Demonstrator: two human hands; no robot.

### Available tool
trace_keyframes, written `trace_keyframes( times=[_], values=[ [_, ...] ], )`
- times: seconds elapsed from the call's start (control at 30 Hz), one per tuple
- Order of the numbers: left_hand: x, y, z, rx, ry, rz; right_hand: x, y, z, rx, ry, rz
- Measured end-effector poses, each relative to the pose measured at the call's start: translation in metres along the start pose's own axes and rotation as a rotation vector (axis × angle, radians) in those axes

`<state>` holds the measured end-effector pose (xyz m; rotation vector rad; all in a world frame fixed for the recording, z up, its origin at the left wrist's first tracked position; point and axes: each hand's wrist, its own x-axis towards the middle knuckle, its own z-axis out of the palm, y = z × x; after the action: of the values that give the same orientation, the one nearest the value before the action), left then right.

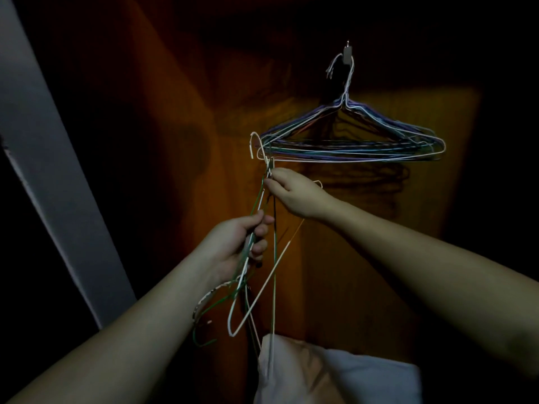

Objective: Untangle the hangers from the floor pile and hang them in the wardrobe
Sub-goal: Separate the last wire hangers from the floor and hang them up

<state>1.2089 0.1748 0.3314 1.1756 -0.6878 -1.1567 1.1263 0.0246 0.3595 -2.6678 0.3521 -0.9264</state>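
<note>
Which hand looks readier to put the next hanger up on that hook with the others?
Probably the right hand. It pinches the white hanger just below its hook end, close under the hung hangers on the wall hook. The left hand sits lower, gripping the tangled bunch.

A bunch of hangers (pixel 350 141) hangs on a hook (pixel 347 52), far and right of the tangled hangers (pixel 256 272).
</note>
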Motion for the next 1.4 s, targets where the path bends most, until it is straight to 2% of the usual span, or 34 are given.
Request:
trace_keyframes(
  times=[0.2,0.43,0.57,0.73,0.9,1.1,1.4],
  values=[
    [0.003,-0.003,0.008,-0.074,-0.030,-0.112,-0.014,-0.005,-0.009,0.059,0.082,-0.060],
    [0.019,-0.006,0.001,-0.140,0.191,-0.052,-0.023,-0.001,-0.013,0.022,0.105,-0.128],
    [0.035,-0.006,-0.014,-0.201,0.349,-0.004,-0.028,0.011,-0.021,-0.024,0.090,-0.085],
    [0.048,-0.003,-0.031,-0.269,0.444,0.065,-0.039,0.025,-0.036,-0.036,0.094,-0.037],
    [0.054,-0.004,-0.035,-0.249,0.438,0.071,-0.040,0.057,-0.059,-0.152,0.107,0.120],
    [0.058,0.004,-0.027,-0.175,0.396,0.174,-0.034,0.088,-0.083,-0.258,0.177,0.311],
    [0.058,0.020,0.005,-0.064,0.332,0.270,-0.024,0.091,-0.128,-0.250,0.358,0.340]
  ],
)
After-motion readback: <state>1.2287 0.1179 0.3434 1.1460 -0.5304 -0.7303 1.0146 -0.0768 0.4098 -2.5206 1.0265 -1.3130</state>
